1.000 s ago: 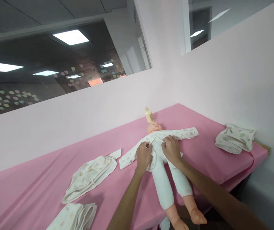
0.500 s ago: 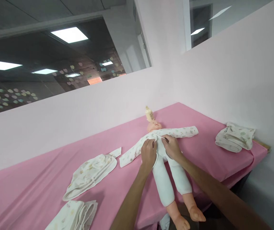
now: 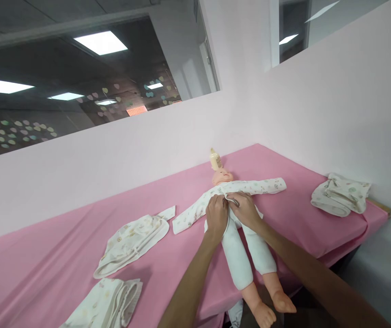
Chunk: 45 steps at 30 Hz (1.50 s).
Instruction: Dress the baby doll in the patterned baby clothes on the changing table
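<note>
A baby doll (image 3: 223,176) lies on its back, legs toward me, in a white patterned wrap top (image 3: 198,207) and plain white pants (image 3: 238,255). Over its chest, my left hand (image 3: 216,215) is closed with fingertips pinched on a cloth tie of the top. My right hand (image 3: 246,209), close beside it, pinches a white cloth tie (image 3: 230,197) that loops between the two hands. The fingers partly hide the ties, and whether they are knotted cannot be seen. Both doll arms stretch out sideways inside the long sleeves.
A pink sheet (image 3: 168,269) covers the table. Left of the doll lie a patterned cloth garment (image 3: 132,243) and a folded cloth (image 3: 104,305). More folded cloth (image 3: 342,195) sits at the right edge. Behind the doll's head stands a baby bottle (image 3: 215,159), near the wall (image 3: 147,150).
My hands have come closer together over the doll's chest. A loop of the white tie now shows between them. The view has shifted slightly.
</note>
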Each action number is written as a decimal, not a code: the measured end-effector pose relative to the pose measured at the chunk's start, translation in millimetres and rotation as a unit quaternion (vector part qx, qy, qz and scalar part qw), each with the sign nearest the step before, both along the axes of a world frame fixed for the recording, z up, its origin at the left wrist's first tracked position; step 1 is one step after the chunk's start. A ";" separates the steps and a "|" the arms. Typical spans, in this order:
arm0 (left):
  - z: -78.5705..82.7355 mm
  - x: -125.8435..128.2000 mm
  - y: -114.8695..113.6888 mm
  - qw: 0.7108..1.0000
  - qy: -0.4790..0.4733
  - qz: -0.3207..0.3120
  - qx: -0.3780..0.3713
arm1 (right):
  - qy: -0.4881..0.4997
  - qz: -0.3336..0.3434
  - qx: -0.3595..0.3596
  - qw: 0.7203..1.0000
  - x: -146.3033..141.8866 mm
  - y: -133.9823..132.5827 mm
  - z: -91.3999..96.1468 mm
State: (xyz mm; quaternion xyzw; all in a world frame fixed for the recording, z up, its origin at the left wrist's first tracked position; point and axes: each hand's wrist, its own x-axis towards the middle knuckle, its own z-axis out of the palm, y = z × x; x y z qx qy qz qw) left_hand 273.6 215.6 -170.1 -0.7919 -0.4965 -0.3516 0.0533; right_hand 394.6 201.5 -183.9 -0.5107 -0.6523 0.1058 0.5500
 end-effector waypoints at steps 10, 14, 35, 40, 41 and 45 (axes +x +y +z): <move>16.1 -3.1 -0.2 0.948 -0.231 -0.110 -0.189 | -0.050 -0.001 0.003 0.999 0.0 -1.3 -0.6; 18.8 -2.5 1.7 0.924 -0.290 -0.108 -0.226 | -0.066 0.004 0.002 0.998 -0.5 -1.3 -0.9; 6.4 -25.2 -39.0 0.989 -0.090 0.009 -0.121 | -0.103 -0.187 0.041 0.976 -0.3 -17.1 -9.1; 4.1 -20.5 -42.4 0.992 -0.087 0.007 -0.093 | -0.020 -0.127 0.044 0.991 3.2 -25.2 -13.1; 3.5 -20.0 -42.0 0.993 -0.089 0.004 -0.075 | 0.007 -0.108 0.045 0.993 3.8 -26.2 -12.2; 1.4 -23.9 -39.8 0.998 -0.068 0.015 0.011 | 0.105 -0.047 0.019 0.993 5.2 -29.3 -6.0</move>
